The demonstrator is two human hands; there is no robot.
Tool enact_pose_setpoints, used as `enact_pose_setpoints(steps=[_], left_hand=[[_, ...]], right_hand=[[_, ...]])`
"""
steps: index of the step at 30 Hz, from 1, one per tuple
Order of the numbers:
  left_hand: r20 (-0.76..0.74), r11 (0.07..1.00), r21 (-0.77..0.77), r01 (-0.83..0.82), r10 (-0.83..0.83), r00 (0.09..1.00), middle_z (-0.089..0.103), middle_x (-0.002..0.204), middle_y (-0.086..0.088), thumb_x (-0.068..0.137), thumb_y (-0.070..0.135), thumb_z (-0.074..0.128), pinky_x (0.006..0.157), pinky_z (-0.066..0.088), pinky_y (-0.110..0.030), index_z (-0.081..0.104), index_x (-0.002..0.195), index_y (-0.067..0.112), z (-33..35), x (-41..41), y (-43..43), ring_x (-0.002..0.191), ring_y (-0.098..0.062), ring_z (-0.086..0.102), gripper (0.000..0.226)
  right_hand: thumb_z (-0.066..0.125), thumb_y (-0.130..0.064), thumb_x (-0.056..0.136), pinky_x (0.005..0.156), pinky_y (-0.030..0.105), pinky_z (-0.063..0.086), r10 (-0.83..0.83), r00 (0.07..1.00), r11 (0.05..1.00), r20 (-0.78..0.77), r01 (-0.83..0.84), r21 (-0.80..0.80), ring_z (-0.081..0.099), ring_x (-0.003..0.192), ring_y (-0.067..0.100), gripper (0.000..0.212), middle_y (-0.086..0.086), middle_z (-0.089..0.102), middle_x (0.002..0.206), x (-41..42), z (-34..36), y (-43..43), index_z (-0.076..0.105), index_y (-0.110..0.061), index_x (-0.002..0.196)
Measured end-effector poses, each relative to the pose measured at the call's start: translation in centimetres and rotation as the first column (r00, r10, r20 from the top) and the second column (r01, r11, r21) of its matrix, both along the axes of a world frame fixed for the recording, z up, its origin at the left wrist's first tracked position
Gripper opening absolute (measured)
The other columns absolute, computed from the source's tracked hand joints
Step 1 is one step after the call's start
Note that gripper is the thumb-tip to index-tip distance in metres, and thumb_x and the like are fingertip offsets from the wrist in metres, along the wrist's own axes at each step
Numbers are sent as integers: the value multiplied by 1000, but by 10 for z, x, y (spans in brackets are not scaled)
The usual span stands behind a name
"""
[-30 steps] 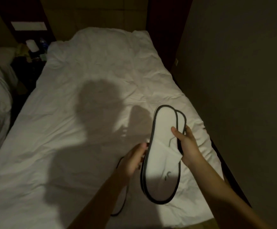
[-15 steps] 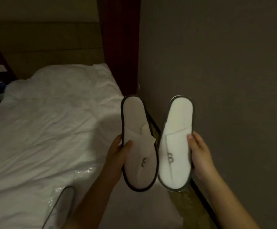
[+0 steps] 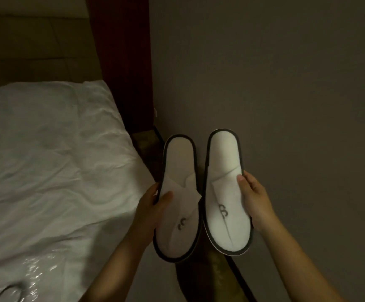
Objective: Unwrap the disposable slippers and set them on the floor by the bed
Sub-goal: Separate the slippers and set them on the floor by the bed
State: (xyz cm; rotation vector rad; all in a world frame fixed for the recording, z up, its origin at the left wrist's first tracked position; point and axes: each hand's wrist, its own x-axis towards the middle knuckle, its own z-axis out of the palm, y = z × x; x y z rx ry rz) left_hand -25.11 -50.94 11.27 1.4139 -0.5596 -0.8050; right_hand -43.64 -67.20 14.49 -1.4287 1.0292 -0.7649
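Two white disposable slippers with dark trim hang side by side in the air over the narrow floor strip between bed and wall. My left hand grips the left slipper by its outer edge, thumb on the flat upper. My right hand grips the right slipper the same way. Both have heels pointing away from me and a small dark logo on the toe part. The clear plastic wrapper lies crumpled on the bed at lower left.
The white bed fills the left side; a dark headboard panel stands behind it. A plain wall rises close on the right, with a dark baseboard along the patterned floor. The gap between bed and wall is narrow.
The two slippers, stacked together a second ago, now sit apart, one in each hand. My view has swung right from the bed toward the wall and the floor gap.
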Motion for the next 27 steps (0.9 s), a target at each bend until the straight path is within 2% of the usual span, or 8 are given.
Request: enact_pose_setpoints(steps=[6,9,12,15,17,20,23,27], left_hand=[[-79,996,64,-65,70,994,67,119,6,88,24,61,77,53,-24,61,105,47,-55,20,-88,99,-9,66,28],[-78,989,76,-131,136,988,61,116,15,90,15,59,72,53,-14,44,130,38,-72,25,-110,98,0,63,48],[44,961,155,-227,222,974,68,94,21,92,9,54,70,50,-11,61,103,34,-77,26,-126,92,0,66,28],[-138,960,204,-192,223,965,77,80,9,90,24,53,66,53,-19,75,81,25,-76,17,-152,80,-7,71,24],[-312,955,231,-185,253,916,76,83,0,87,35,55,70,54,-31,75,80,27,-74,12,-168,81,-17,71,22],[-228,966,150,-210,241,943,76,101,-7,84,29,64,85,58,-40,71,102,23,-65,1,-181,96,-26,71,20],[-260,949,85,-304,316,912,75,107,-9,88,13,61,89,54,-37,71,105,15,-58,-11,-187,101,-26,69,20],[-301,887,59,-459,454,839,78,97,-1,89,10,55,73,59,-26,66,113,13,-45,-6,-179,89,-17,73,26]], right_hand=[[49,-29,96,68,15,52,63,988,997,-138,-57,46,69,85,-1,21,-9,71,101,32,-39,-87,65,-25,110],[49,-29,97,87,36,53,70,984,995,-165,-57,80,65,102,20,32,8,69,113,46,-49,-111,61,-11,119],[55,-32,93,82,43,55,63,992,986,-113,-44,164,66,94,30,25,9,73,96,62,-55,-127,67,-10,94],[56,-37,92,70,37,59,255,963,946,-81,-232,228,70,82,16,18,8,72,93,84,-65,-132,69,-25,86],[55,-44,90,67,33,60,353,929,915,-110,-318,248,71,79,14,20,4,71,91,94,-76,-135,68,-29,86],[51,-44,92,62,20,57,468,879,859,-91,-428,282,71,78,6,23,-8,75,86,96,-89,-152,72,-36,87],[47,-34,97,83,22,54,594,804,762,-24,-553,337,68,102,8,28,-2,73,113,88,-90,-177,71,-30,109],[51,-5,94,94,12,40,490,870,870,-52,-485,86,54,116,6,31,10,59,133,71,-67,-232,60,-11,123]])
